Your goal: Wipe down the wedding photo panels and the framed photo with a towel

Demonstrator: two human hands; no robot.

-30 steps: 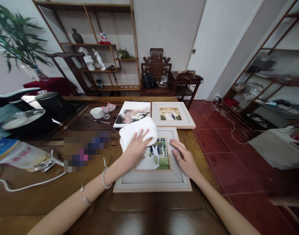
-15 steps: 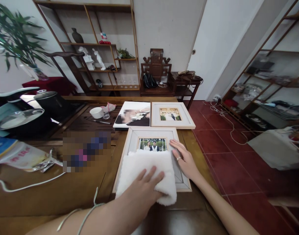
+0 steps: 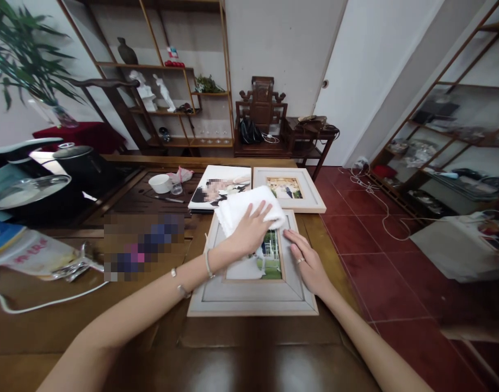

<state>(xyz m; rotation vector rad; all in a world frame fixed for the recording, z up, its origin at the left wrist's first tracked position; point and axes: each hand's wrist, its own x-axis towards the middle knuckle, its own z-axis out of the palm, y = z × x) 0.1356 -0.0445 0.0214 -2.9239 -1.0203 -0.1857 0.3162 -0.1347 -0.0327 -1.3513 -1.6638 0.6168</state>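
A white photo frame [image 3: 249,307] with a pale wooden rim lies flat on the brown table, a photo [image 3: 273,261] set in its middle. My left hand [image 3: 253,226] holds a folded white cloth [image 3: 235,209] against the frame's upper part, fingers spread over the top of it. The cloth covers the frame's far edge and part of the photo. On the frame's right side rests my right hand [image 3: 308,261], fingers stretched out flat, holding nothing. Beyond are a second framed photo [image 3: 284,189] and a white-edged photo panel [image 3: 222,185].
To the left stand a black pot with a glass lid [image 3: 32,190], a dark kettle [image 3: 80,166], a plastic packet [image 3: 37,253] and a white cord [image 3: 49,310]. A white cup [image 3: 160,184] sits on the tea tray [image 3: 130,198]. Right of the table is red tiled floor [image 3: 380,256].
My left hand has pushed the cloth from the frame's near half up to its far edge, uncovering the lower part of the photo. My right hand stays on the frame's right side.
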